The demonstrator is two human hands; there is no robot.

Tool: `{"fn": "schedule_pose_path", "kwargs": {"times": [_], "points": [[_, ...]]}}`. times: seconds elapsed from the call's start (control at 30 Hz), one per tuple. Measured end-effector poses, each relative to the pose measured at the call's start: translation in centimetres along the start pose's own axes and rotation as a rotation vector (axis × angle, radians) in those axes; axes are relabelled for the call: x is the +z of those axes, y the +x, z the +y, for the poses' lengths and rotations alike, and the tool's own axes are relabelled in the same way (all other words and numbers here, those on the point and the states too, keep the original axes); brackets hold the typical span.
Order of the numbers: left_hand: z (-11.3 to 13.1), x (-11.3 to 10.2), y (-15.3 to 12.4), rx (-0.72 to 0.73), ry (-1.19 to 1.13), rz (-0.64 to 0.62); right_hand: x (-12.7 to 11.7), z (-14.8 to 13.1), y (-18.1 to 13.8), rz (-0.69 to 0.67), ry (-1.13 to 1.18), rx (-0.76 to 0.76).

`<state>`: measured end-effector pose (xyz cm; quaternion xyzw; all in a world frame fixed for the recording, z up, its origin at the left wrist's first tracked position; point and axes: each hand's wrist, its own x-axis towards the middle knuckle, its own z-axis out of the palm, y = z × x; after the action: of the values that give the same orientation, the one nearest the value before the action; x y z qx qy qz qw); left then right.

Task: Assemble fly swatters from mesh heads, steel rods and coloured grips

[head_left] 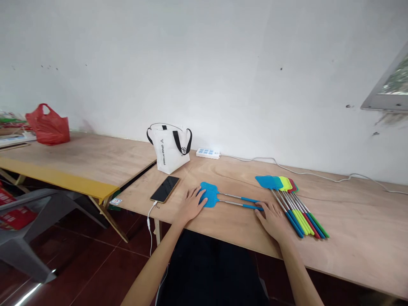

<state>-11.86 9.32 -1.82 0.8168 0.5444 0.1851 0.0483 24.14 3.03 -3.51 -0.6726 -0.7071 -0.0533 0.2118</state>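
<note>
Forearms [156, 261] reach, well apart, over the near edge of a wooden table [360, 221]. The person's left hand [191, 206] lies with fingers spread, its fingertips on the heads of two blue fly swatters [210, 198]. These lie side by side between the hands, heads overlapping, handles pointing right. The right hand [271, 217] rests over the handle ends; whether its fingers close around them cannot be told. Just right of it, a fanned row of blue, yellow, red and green swatters [298, 216] has its handles toward the person. Beyond and left of the left hand lies a phone [165, 189], a white cable [148, 221] plugged into its near end. Farther back, a white bag [168, 148] with black straps stands upright beside a power strip [208, 153] near the wall [223, 76].
</note>
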Motion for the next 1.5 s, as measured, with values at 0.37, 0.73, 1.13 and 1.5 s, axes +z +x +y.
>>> {"fn": "schedule_pose_path", "kwargs": {"times": [0.37, 0.73, 1.13, 1.5], "points": [[-0.17, 0.24, 0.01, 0.002, 0.017, 0.001, -0.61, -0.30, 0.08, -0.029, -0.020, -0.001], [-0.04, 0.05, -0.02, 0.005, 0.015, -0.002, -0.50, -0.26, 0.10, -0.030, 0.007, 0.012], [-0.11, 0.18, 0.03, 0.006, 0.009, 0.004, -0.72, -0.41, 0.11, -0.029, 0.000, 0.003], [-0.02, 0.05, 0.03, -0.009, 0.014, -0.007, -0.35, -0.16, 0.05, -0.005, -0.008, -0.013]]}}
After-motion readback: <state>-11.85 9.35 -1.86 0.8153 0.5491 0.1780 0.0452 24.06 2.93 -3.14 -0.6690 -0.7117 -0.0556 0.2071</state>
